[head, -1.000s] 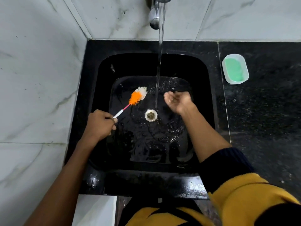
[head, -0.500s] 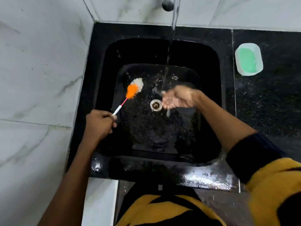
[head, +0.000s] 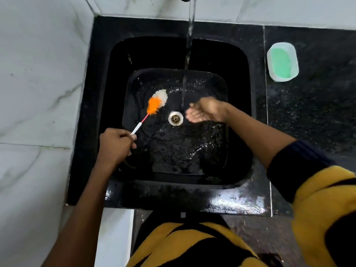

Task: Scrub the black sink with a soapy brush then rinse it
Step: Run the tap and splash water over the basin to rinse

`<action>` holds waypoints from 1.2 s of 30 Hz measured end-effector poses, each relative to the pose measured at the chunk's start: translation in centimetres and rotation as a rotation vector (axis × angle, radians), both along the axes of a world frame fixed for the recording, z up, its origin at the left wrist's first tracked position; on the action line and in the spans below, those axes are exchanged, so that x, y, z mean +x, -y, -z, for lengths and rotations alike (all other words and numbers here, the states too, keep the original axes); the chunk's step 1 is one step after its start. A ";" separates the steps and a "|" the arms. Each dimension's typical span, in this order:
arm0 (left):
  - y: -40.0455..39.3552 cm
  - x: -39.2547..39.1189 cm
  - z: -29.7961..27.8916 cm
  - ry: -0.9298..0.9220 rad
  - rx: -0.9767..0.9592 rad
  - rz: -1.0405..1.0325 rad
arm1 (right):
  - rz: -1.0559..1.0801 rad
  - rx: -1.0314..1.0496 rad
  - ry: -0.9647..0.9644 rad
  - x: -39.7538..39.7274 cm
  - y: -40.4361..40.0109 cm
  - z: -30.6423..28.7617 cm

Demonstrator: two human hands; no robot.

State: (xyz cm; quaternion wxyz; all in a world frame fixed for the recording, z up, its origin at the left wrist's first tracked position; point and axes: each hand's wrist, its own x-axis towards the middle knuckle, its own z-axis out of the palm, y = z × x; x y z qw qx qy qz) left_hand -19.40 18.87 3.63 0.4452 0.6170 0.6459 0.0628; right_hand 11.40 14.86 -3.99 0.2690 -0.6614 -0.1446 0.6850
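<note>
The black sink (head: 238, 78) is wet, with a metal drain (head: 175, 118) in the middle of its floor. A stream of water (head: 188, 54) falls from the tap just right of the drain. My left hand (head: 115, 145) grips the white handle of a brush (head: 156, 102) whose orange and white bristles lie over the sink floor left of the drain. My right hand (head: 205, 111) is cupped and empty, low in the sink right of the drain, beside the falling water.
A white dish holding green soap (head: 282, 62) sits on the black granite counter (head: 312, 112) to the right. White marble walls (head: 38, 83) close off the left and back. The sink's front rim (head: 192, 197) is wet and shiny.
My right hand has stayed by the water stream next to the drain, shifting slightly. The brush and my left hand hold the same place. The view has dropped toward the sink.
</note>
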 end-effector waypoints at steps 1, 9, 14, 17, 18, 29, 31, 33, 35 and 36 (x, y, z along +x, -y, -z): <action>0.0 0.0 0.0 -0.001 -0.001 -0.006 | 0.111 0.011 -0.085 -0.5 -1.3 -0.2; -0.4 -0.4 0.5 0.001 -0.032 -0.075 | 0.604 0.083 -0.610 -3.6 -6.6 -1.1; -0.3 -0.7 0.8 0.008 -0.043 -0.071 | -0.053 0.029 -0.463 0.2 -1.7 -1.9; 0.0 -0.5 1.0 0.004 -0.044 -0.060 | -0.713 -0.243 -0.245 1.7 3.8 -2.1; 0.1 -0.5 1.2 0.004 -0.044 -0.059 | -0.913 -0.333 -0.207 2.0 5.7 -1.7; 0.0 0.5 1.1 0.005 -0.052 -0.060 | -0.110 0.010 0.233 3.4 0.9 -1.0; -0.1 0.1 0.8 0.001 -0.046 -0.078 | 0.050 0.023 -0.059 1.7 -1.3 -0.8; -0.2 -0.4 0.5 -0.001 -0.047 -0.096 | 0.266 0.007 -0.193 0.3 -3.5 -0.4; -0.2 -1.2 0.1 -0.012 -0.038 -0.114 | 0.500 -0.004 -0.259 -1.1 -5.6 -0.2; -0.2 -1.6 -0.1 -0.018 -0.028 -0.127 | 0.594 0.010 -0.303 -1.9 -6.5 -0.3</action>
